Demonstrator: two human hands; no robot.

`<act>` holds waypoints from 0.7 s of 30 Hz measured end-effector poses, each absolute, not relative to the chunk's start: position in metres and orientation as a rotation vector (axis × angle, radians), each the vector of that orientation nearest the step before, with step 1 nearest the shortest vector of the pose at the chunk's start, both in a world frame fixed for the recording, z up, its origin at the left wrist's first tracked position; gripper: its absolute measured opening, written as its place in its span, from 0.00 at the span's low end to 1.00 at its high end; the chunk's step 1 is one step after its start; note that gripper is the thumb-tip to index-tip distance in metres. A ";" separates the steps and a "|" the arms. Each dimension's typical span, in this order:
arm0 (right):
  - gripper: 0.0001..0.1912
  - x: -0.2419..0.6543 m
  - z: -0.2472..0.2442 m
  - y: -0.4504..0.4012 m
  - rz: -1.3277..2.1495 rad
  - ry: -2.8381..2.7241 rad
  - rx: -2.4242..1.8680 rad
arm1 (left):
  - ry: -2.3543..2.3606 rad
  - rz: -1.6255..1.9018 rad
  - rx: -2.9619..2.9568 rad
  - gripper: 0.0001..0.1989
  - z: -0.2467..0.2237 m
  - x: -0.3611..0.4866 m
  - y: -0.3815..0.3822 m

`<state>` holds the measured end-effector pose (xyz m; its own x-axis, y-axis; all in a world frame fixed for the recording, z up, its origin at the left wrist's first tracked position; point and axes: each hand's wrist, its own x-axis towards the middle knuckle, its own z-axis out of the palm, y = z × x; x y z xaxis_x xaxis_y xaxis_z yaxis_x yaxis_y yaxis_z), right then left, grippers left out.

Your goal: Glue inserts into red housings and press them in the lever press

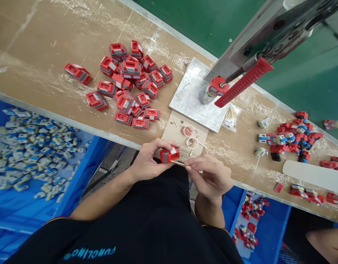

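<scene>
Block point(166, 156), red with a grey band and a white patch on top, sits in the left hand point(149, 160), above the front edge of the bench point(48, 47). That hand is closed round it, thumb below and fingers curled over the top. The right hand point(211, 175) pinches a thin stick point(179, 163) between thumb and fingertips, its far end meeting the lower right part of the block. Just beyond the hands lies a card point(170, 128) with dark specks; on it stand a cup point(187, 131) with reddish contents and, just beside it, a pale ring point(191, 143), with a swab point(192, 149) next to that. Behind the card is a metal plate point(185, 91), the base of a press point(234, 51) with a red handle point(244, 82). A red piece point(218, 86) is under the press's rod, and a bag of swabs point(231, 116) lies by the plate's right side. Left of the plate, red and grey blocks point(130, 68) lie heaped, a few apart from the rest. Further right are a heap of red and blue pieces point(292, 135) and a white board point(311, 174). Below the bench, a left bin point(9, 205) holds many white, blue and yellow pieces point(34, 150), and a right bin point(274, 227) holds mostly red ones. Another person's arm point(326, 238) shows at the lower right.
</scene>
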<state>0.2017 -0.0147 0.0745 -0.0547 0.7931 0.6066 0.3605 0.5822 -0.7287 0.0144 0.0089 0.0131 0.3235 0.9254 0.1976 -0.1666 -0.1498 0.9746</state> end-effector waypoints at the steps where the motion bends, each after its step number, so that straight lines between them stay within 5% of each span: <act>1: 0.07 0.201 0.074 -0.015 0.471 -1.648 -0.969 | 0.766 1.133 1.364 0.15 0.013 0.014 0.009; 9: 0.06 0.257 0.056 -0.022 0.313 -1.395 -1.203 | 0.711 1.169 1.256 0.19 0.010 0.010 0.008; 19: 0.02 0.263 0.037 -0.007 0.405 -1.945 -1.448 | 0.727 1.197 1.139 0.20 0.012 0.003 0.012; 21: 0.10 0.280 0.034 -0.012 0.448 -1.906 -1.491 | 0.790 1.210 1.121 0.20 0.015 -0.003 0.013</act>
